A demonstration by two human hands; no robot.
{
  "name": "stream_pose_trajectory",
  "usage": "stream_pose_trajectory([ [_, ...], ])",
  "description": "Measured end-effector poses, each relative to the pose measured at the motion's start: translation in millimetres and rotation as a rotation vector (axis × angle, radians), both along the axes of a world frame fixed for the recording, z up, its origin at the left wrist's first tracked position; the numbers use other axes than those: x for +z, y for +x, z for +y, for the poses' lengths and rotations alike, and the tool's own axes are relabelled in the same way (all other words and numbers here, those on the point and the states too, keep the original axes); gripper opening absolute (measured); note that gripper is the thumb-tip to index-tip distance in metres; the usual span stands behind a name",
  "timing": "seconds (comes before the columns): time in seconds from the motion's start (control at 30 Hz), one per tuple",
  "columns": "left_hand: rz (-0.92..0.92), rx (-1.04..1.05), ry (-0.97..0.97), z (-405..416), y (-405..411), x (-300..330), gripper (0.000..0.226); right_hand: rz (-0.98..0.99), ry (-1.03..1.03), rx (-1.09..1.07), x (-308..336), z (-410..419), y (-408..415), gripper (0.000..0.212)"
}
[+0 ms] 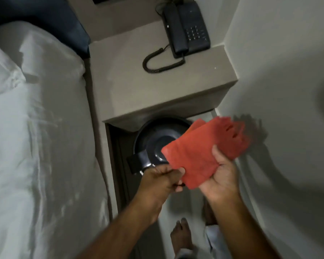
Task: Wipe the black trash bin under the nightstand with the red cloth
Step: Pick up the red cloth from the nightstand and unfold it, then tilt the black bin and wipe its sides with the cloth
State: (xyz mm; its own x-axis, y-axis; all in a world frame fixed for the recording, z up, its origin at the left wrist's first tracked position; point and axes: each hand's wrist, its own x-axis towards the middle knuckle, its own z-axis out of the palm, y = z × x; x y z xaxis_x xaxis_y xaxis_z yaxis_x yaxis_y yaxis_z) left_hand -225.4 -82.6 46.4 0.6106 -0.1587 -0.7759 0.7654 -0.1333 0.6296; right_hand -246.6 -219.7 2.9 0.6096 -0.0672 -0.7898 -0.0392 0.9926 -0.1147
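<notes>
The black trash bin stands on the floor, half tucked under the grey nightstand, its round lid facing up. The red cloth is held folded in the air above the bin's right side and hides part of it. My right hand grips the cloth from below, thumb on top. My left hand pinches the cloth's lower left corner, just in front of the bin's pedal area.
A black corded telephone sits at the back of the nightstand. The bed with white sheets runs along the left. A white wall closes the right side. My bare feet stand on the narrow floor strip.
</notes>
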Motion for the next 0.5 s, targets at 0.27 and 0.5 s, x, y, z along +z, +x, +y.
stream_pose_trajectory([
  [0.27, -1.002, -1.297, 0.793, 52.2, -0.1, -113.9, 0.1, 0.152, -0.52, -0.02, -87.9, -44.1, -88.9, 0.044],
  [0.5, -1.284, -1.687, 0.983, 46.9, 38.1, -193.2, 0.138, 0.182, -0.655, 0.088, -218.1, -30.1, -98.4, 0.047],
])
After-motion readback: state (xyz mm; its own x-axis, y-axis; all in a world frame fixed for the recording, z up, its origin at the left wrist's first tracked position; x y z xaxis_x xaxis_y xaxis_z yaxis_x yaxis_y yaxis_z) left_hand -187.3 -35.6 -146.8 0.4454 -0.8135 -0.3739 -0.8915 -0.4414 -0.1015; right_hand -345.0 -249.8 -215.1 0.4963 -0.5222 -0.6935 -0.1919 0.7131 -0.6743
